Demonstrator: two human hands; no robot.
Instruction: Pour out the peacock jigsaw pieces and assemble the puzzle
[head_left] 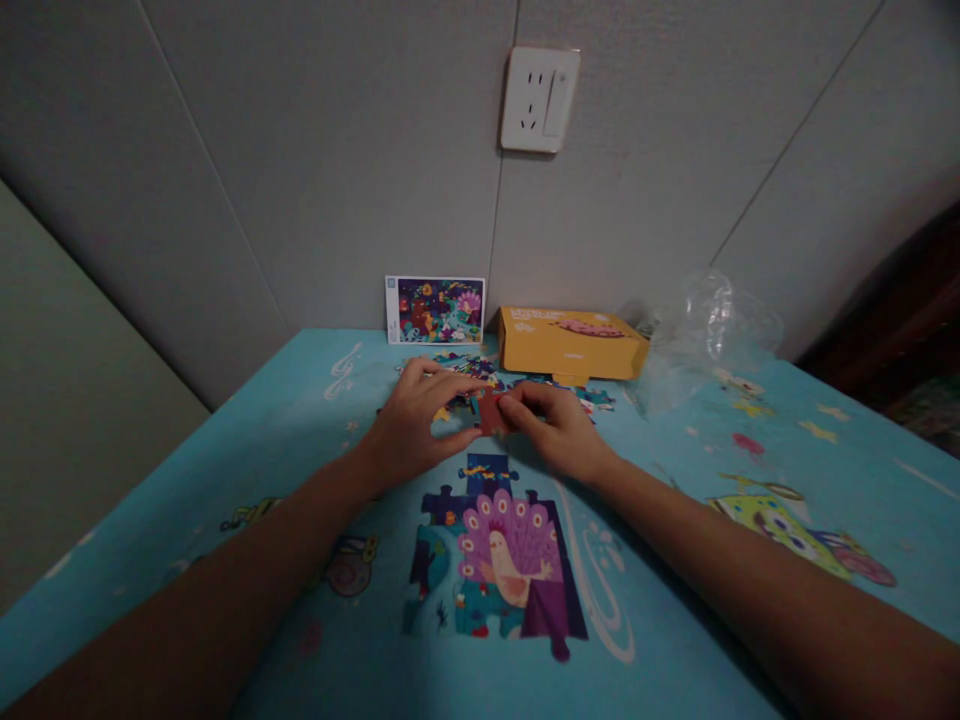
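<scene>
A reddish-brown puzzle piece [490,414] is between my two hands, just beyond the partly joined puzzle. My right hand [559,425] pinches its right side, the thumb lying on its face. The thumb and forefinger of my left hand [416,415] grip the piece's left side at its upper and lower edges. Nearer to me lies the joined puzzle section [506,570], showing a pink peacock on a purple and teal ground. Loose puzzle pieces [457,364] are spread behind my hands, partly hidden by them.
A picture card [436,311] of the whole scene leans on the wall. Beside it is a yellow box [571,345], with a clear plastic bag [705,335] to its right. A blue cartoon-print cloth [300,625] covers the table. A socket [540,100] is on the wall.
</scene>
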